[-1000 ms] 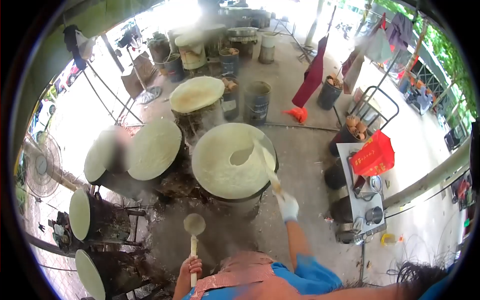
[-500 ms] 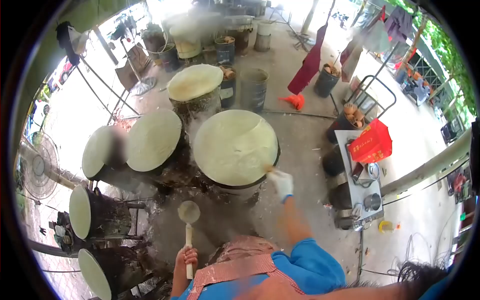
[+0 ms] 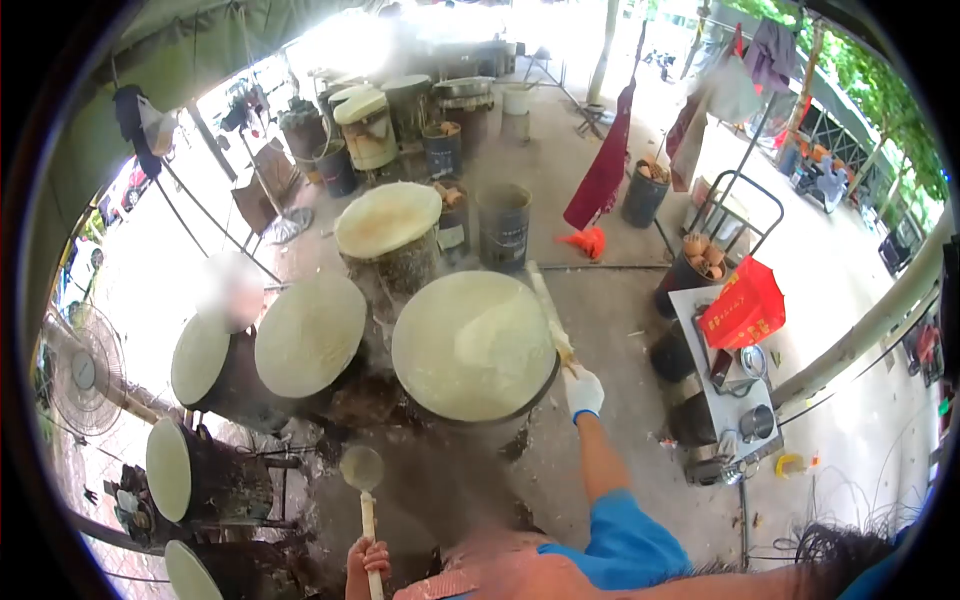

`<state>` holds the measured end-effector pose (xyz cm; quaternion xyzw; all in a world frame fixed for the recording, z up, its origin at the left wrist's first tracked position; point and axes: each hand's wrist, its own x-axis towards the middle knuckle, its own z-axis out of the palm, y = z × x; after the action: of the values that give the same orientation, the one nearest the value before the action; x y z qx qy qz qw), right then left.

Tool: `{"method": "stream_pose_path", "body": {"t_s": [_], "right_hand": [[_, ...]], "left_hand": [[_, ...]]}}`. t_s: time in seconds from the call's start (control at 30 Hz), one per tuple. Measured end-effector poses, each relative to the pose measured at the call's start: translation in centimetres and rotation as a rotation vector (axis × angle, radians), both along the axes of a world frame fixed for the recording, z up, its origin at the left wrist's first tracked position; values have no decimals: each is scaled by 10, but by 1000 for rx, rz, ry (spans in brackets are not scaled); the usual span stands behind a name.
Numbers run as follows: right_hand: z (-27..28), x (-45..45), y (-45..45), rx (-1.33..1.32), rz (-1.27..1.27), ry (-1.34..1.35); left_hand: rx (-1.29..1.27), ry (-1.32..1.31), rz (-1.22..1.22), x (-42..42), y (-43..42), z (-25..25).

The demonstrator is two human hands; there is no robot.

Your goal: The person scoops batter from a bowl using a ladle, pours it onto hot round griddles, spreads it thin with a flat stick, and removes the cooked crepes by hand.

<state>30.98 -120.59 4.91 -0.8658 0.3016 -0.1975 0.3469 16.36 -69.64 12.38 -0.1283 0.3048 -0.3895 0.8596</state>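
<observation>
My left hand (image 3: 368, 567) is wrapped round the pale handle of a ladle (image 3: 362, 468), its round bowl held up and away from my body. My right hand (image 3: 584, 391), in a white glove, grips a long flat wooden spatula (image 3: 546, 308) with pale paste on its blade. The blade stands along the right edge of a large round griddle (image 3: 545, 392); whether they touch I cannot tell. A thin pale batter sheet (image 3: 430, 340) covers the griddle, with a lighter patch at its middle.
Similar batter-covered griddles stand on drums at the left (image 3: 312, 335) and behind (image 3: 388, 220). At the right, a small table (image 3: 690, 310) carries a red bag (image 3: 745, 305) and metal cups. Buckets (image 3: 503, 230) stand beyond the griddle. A floor fan (image 3: 85, 370) is far left.
My right hand has lifted the spatula off the batter surface and out past the griddle's right edge. The lighter patch has a sharper outline. My view has tilted up slightly; the ladle stays in my left hand.
</observation>
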Motion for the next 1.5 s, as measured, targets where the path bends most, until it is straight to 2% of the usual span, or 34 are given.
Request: {"method": "stream_pose_path", "body": {"t_s": [0.03,0.07,0.13,0.23,0.33,0.43,0.5,0.53,0.57,0.6,0.67,0.73,0.77,0.83,0.9,0.97,1.0,1.03,1.07,1.1,1.13,1.23,1.27,1.33,1.37,1.4,1.43,1.47,1.5], "right_hand": [[4,12,-4,-244,8,80],[5,19,3,-371,156,140],[4,8,17,-488,346,115],[39,-24,15,-545,540,156],[17,-38,-8,-428,188,99],[-6,-60,17,-573,239,212],[7,-79,19,-535,263,172],[15,-87,19,-518,275,149],[20,-95,16,-492,177,144],[16,-101,20,-507,111,183],[3,-118,28,-553,-31,248],[-18,-130,59,-603,133,336],[-27,-137,81,-572,239,346],[-6,-127,135,-509,210,203],[16,-123,143,-478,202,157],[41,-137,155,-473,207,93],[46,-138,155,-529,257,14],[46,-143,158,-575,309,-64],[45,-148,165,-616,369,-134],[41,-147,172,-584,457,-40],[37,-147,181,-557,437,-14],[27,-118,215,-495,458,-27],[20,-117,222,-469,514,-47],[9,-98,235,-404,658,-84],[6,-84,245,-365,756,-90],[6,-72,255,-285,748,-39],[7,-60,266,-204,760,21],[17,-43,279,-333,836,35],[14,-22,285,-228,809,123]], "left_hand": [[8,-33,14,2,-2,0],[2,-2,5,8,-4,-3],[-1,69,-6,22,-4,-17],[-8,60,-52,51,-12,-25],[43,44,-64,90,-31,-24],[49,-68,-161,133,-53,-31],[38,-68,-178,157,-81,-22],[128,-134,-207,167,-93,-22],[209,-198,-148,170,-108,-18],[489,-342,-138,171,-125,-3],[754,-517,-173,169,-154,8],[957,-572,-174,165,-186,3],[907,-606,-183,165,-198,-10],[831,-561,-255,166,-211,-32],[158,-254,-369,172,-169,-38],[191,-336,-318,143,-115,-24],[563,-587,-227,115,-89,5],[706,-577,-283,93,-71,9],[666,-490,-298,90,-57,5],[616,-394,-300,87,-46,0],[557,-301,-287,85,-35,-4],[72,-104,-107,83,-6,-19],[-79,-62,-38,81,3,-23],[-82,-61,33,74,23,-10],[-171,-59,66,73,32,-15],[-253,-66,117,68,43,-23],[-123,-79,149,62,52,-26],[9,-78,200,53,60,-25],[333,-307,302,35,62,-22]]}}
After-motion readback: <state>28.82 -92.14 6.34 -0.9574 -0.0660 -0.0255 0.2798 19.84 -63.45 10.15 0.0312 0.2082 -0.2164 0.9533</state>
